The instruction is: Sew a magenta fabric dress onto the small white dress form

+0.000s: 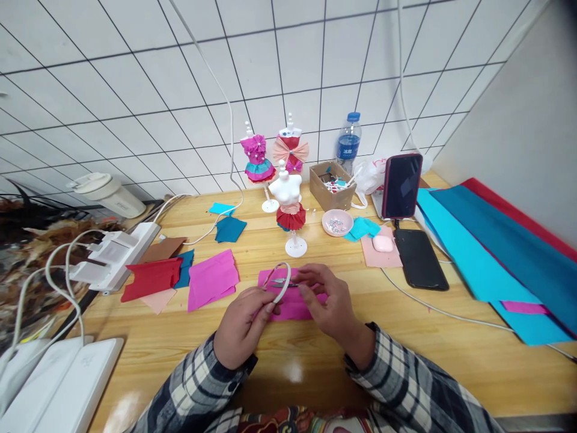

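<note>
My left hand [247,322] grips a thin roll of white tape [285,288] by its lower edge, thumb and fingers closed on it. To the right of the roll, my right hand [330,302] hovers with its fingers bent and the thumb apart from them; nothing shows between them. Beneath both hands lies a sheet of magenta crepe paper [293,310]. A small pointed metal tool [279,281] rests on that sheet, seen through the ring and partly hidden. Just beyond stands a white mini dress form [286,191] wearing a red pleated paper skirt [291,218].
Two dressed mini forms [256,150] stand behind. Further right are a cardboard box [321,193], a pink dish [336,232] of beads, a water bottle [348,144], and phones [421,258]. Crepe sheets [487,258] lie right, cut pieces [213,281] left, near a power strip [118,257].
</note>
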`<state>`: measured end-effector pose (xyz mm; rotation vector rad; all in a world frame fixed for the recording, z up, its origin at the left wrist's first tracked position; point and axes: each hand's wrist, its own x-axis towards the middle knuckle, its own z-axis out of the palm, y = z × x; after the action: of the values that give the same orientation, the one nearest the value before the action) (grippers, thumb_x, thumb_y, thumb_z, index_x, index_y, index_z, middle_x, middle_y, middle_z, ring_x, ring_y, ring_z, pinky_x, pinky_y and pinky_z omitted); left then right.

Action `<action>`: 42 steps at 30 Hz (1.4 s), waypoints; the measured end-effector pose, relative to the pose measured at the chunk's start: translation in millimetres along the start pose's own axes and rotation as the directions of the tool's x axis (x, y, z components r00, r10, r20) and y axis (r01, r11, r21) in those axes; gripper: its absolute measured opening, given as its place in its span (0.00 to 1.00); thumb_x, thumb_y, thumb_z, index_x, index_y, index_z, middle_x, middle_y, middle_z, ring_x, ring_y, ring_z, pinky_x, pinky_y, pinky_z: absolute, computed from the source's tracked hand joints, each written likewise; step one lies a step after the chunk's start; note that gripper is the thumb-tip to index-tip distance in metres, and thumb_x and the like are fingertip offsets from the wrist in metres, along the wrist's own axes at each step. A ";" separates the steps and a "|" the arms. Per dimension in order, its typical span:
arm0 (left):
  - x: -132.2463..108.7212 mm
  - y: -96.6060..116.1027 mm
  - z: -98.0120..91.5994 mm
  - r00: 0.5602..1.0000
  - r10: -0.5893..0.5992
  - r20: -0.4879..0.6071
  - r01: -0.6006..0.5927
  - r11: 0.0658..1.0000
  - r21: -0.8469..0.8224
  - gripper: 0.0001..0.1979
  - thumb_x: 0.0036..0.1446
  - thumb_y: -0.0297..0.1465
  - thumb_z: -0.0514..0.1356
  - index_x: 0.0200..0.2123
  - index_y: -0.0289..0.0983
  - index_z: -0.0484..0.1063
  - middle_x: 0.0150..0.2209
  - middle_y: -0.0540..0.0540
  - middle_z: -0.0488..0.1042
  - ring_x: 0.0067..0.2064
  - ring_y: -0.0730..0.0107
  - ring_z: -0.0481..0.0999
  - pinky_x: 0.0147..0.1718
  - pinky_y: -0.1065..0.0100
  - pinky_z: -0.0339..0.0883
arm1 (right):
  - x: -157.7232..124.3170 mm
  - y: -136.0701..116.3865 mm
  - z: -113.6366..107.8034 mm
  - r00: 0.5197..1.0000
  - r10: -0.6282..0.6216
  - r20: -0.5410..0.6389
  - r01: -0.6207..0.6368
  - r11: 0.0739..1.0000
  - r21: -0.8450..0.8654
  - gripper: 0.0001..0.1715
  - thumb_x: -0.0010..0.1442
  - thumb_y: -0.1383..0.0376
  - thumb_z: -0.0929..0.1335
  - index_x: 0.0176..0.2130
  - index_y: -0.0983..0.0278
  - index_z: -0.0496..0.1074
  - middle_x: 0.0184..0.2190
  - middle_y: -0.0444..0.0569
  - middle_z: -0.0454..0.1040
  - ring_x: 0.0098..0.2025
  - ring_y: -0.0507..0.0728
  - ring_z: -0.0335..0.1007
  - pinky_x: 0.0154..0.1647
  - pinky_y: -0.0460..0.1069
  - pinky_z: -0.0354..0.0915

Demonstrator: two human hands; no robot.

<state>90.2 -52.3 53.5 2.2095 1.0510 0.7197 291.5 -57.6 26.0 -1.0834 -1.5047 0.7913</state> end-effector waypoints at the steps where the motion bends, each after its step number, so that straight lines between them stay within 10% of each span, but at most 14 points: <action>1: 0.3 0.2 -0.4 0.999 0.031 -0.014 -0.030 0.997 0.072 0.10 0.65 0.29 0.50 0.39 0.37 0.71 0.31 0.46 0.75 0.35 0.67 0.72 0.37 0.66 0.64 | -0.5 -1.4 0.9 0.999 0.016 0.030 -0.017 0.999 0.031 0.14 0.61 0.64 0.67 0.48 0.61 0.68 0.38 0.47 0.79 0.33 0.51 0.75 0.30 0.43 0.71; 16: -2.5 -3.4 0.1 0.968 0.246 0.040 -0.230 0.819 0.526 0.13 0.61 0.23 0.52 0.47 0.37 0.70 0.31 0.48 0.76 0.35 0.67 0.73 0.52 0.55 0.61 | -0.1 -2.6 12.7 0.970 0.239 0.052 -0.243 0.964 0.107 0.07 0.57 0.63 0.70 0.38 0.61 0.73 0.32 0.45 0.78 0.32 0.52 0.75 0.29 0.44 0.70; 23: 0.3 -0.8 1.0 0.968 0.250 0.019 -0.215 0.788 0.577 0.11 0.63 0.25 0.51 0.44 0.37 0.71 0.30 0.48 0.77 0.33 0.68 0.74 0.50 0.57 0.64 | 0.3 2.6 13.9 0.970 0.227 0.092 -0.235 0.967 0.097 0.04 0.57 0.63 0.69 0.32 0.62 0.71 0.32 0.45 0.78 0.32 0.52 0.75 0.30 0.45 0.69; 29: 0.1 0.2 1.4 0.971 0.239 -0.002 -0.194 0.791 0.580 0.10 0.62 0.26 0.52 0.43 0.36 0.72 0.30 0.48 0.77 0.33 0.66 0.75 0.48 0.57 0.65 | -5.9 3.7 17.5 0.987 0.157 0.019 -0.157 0.986 0.052 0.19 0.59 0.61 0.70 0.51 0.57 0.73 0.43 0.48 0.80 0.36 0.54 0.77 0.34 0.48 0.73; 42: -0.3 -2.2 7.7 0.971 0.239 0.013 -0.194 0.752 0.630 0.12 0.64 0.27 0.51 0.44 0.37 0.73 0.29 0.47 0.77 0.34 0.65 0.74 0.46 0.58 0.65 | 1.8 9.8 18.3 0.907 0.406 0.108 -0.420 0.873 0.247 0.05 0.55 0.64 0.69 0.34 0.62 0.73 0.30 0.45 0.76 0.30 0.52 0.73 0.26 0.45 0.71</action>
<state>94.2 -53.5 46.7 2.9444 1.2077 0.5953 275.8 -51.1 13.9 -1.2014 -1.1746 1.2910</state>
